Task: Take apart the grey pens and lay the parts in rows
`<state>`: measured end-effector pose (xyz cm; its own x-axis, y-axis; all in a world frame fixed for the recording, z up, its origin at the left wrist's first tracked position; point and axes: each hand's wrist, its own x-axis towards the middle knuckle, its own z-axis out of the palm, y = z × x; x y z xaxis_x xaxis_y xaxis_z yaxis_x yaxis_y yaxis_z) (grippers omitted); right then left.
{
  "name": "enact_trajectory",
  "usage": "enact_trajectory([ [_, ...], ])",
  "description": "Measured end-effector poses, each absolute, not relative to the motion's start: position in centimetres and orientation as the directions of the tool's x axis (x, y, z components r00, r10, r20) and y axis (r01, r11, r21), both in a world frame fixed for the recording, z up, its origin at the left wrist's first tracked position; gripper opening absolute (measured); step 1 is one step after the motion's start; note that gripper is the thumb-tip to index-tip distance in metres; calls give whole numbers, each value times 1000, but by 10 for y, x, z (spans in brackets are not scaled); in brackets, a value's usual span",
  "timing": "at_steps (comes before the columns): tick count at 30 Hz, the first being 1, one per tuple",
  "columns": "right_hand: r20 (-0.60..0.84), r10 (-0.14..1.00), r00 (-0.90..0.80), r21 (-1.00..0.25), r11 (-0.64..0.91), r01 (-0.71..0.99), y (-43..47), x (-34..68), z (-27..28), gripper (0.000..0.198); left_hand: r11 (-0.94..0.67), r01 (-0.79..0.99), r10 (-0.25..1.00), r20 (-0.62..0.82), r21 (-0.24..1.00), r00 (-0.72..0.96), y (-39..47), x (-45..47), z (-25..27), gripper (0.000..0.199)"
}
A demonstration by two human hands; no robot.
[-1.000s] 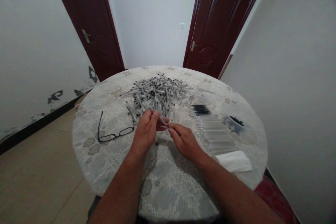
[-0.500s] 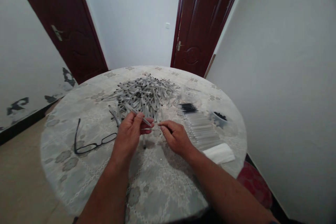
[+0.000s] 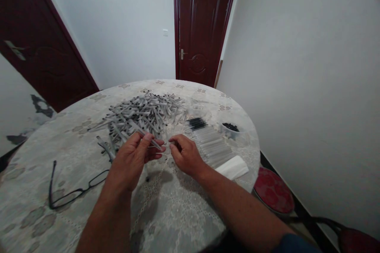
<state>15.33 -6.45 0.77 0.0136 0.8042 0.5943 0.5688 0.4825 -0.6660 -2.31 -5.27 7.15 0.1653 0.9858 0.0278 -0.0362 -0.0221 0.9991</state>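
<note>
Between the thumb and fingers of my left hand (image 3: 133,158) is a slim translucent pen (image 3: 155,144), slanting down toward my right. My right hand (image 3: 187,155) is just right of the pen's lower end, thumb and forefinger pinched together. Whatever the pinch may hold is too small to make out. Beyond my left hand spreads a heap of grey-white pens (image 3: 139,112) with dark ends. To the right of my right hand lies a row of clear tubes (image 3: 212,142), with black pointed parts (image 3: 196,123) at its far end.
A small bowl (image 3: 230,133) of black pieces stands right of the row. A folded white sheet (image 3: 233,168) lies at the row's near end. Black-framed glasses (image 3: 78,191) rest at left on the round, cloth-covered table (image 3: 175,213). A red stool (image 3: 274,189) stands at the right.
The view has turned to the right, so the table and its things sit further left. My left hand keeps the pen, and my right hand stays pinched close to its end.
</note>
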Motion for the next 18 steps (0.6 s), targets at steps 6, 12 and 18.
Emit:
enact_trajectory([
  [6,581,812,-48,-654,502,566,-65,155,9,20,-7,-41,975,16,999,221,-52,-19,68,38],
  [12,519,855,-12,-713,440,546,-66,156,6,18,10,-33,983,-4,999,184,-49,-29,51,40],
  [18,479,878,5,-730,395,558,-64,167,15,15,-4,-53,985,13,999,170,-47,-40,47,41],
])
